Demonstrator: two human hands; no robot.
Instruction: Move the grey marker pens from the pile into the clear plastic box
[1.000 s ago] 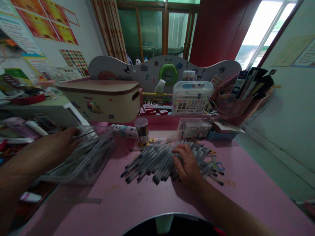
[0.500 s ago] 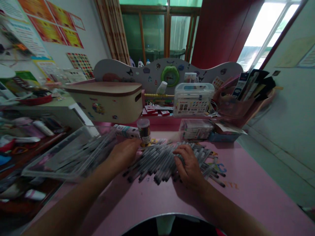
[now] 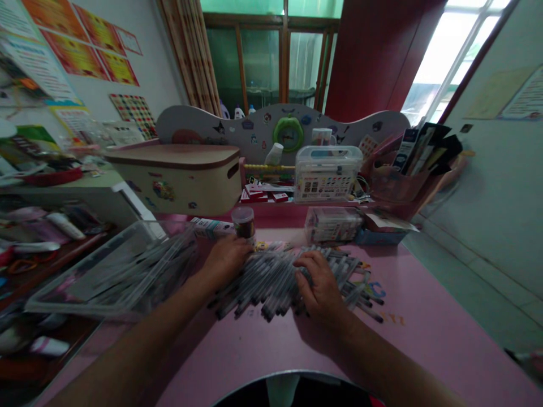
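A wide heap of slim clear pens with dark ends [image 3: 271,282] lies slanted across the pink table. At the heap's left back edge is my left hand [image 3: 228,259], its fingers stretched to the right over the pens and its thumb hidden. My right hand [image 3: 320,285] rests on the right part of the heap, with thumb and fingers apart and slightly bent. Just behind my left fingers stands a clear lidded jar [image 3: 243,222]. To the left, a clear plastic bin [image 3: 80,310] holds more of the slim pens, lying loosely.
Behind the heap are a flat carton [image 3: 212,227], a clear box of pens [image 3: 333,224] and a blue box [image 3: 379,236]. A cream lidded bin [image 3: 178,181] and a clear handled case [image 3: 326,175] stand on the shelf. At left, a cluttered rack [image 3: 55,254] adjoins the table [image 3: 263,356].
My left hand has shifted slightly right and up, closer to the jar and over the heap's edge. The right hand stays on the pens. The whole view has shifted a little.
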